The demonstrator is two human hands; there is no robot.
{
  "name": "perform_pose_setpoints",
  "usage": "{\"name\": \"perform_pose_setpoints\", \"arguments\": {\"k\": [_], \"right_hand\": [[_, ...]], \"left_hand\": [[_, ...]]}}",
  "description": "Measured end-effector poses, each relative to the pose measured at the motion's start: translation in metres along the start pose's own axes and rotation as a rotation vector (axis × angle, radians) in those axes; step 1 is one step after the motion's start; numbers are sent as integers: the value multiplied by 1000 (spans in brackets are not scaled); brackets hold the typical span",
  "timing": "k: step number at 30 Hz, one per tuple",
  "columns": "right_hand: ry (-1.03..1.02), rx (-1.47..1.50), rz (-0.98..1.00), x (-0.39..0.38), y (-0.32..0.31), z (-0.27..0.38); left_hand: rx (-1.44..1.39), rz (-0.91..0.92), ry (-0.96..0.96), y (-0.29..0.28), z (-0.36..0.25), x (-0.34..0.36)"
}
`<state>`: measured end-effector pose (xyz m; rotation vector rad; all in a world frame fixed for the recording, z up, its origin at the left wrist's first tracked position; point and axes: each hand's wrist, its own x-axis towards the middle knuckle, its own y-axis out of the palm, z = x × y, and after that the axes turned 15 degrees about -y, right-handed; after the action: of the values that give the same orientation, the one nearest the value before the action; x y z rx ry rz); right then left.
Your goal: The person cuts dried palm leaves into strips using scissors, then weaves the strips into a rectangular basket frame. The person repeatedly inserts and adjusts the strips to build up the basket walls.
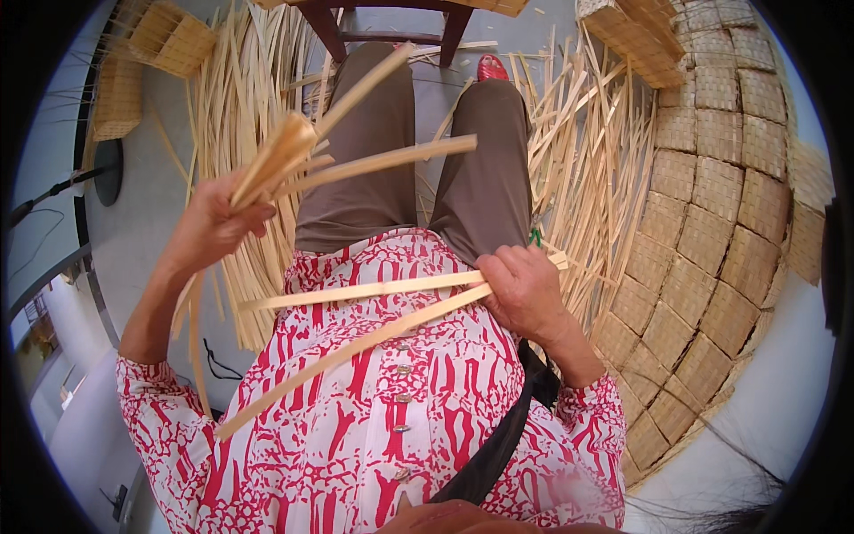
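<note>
I see my left hand (221,224) raised at the left, closed on a bundle of pale wooden strips (274,158); some jut out toward the upper right, others hang below it. At the right, beside my thigh, my right hand (520,289) grips flat strips (365,289) that reach leftward across my patterned red and white shirt (329,383). The two hands are apart. My brown-trousered legs (467,173) lie beyond them.
Piles of loose strips (231,107) (596,196) flank my legs. A dark wooden chair (334,36) stands ahead, near a red shoe (492,69). Woven boxes (169,40) sit at upper left, a black stand (108,173) below them; woven squares (712,231) line the right.
</note>
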<state>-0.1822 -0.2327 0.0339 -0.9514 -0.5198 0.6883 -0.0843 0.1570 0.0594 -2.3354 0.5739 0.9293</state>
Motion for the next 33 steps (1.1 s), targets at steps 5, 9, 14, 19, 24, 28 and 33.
{"name": "perform_pose_setpoints", "arguments": {"k": [5, 9, 14, 19, 24, 28, 33], "right_hand": [[-65, 68, -41, 11, 3, 23], [-39, 33, 4, 8, -3, 27], [-3, -28, 18, 7, -9, 27], [133, -211, -16, 28, -11, -4], [68, -176, 35, 31, 25, -3], [87, -136, 99, 32, 31, 13], [26, -115, 73, 18, 44, 14]], "left_hand": [[337, 231, -29, 27, -84, 8], [484, 310, 329, 52, -75, 34], [743, 199, 327, 13, -83, 39], [644, 57, 234, -2, -126, 49], [737, 115, 555, 34, -168, 70], [783, 199, 637, 123, -174, 85], [671, -147, 939, 218, -150, 104]]}}
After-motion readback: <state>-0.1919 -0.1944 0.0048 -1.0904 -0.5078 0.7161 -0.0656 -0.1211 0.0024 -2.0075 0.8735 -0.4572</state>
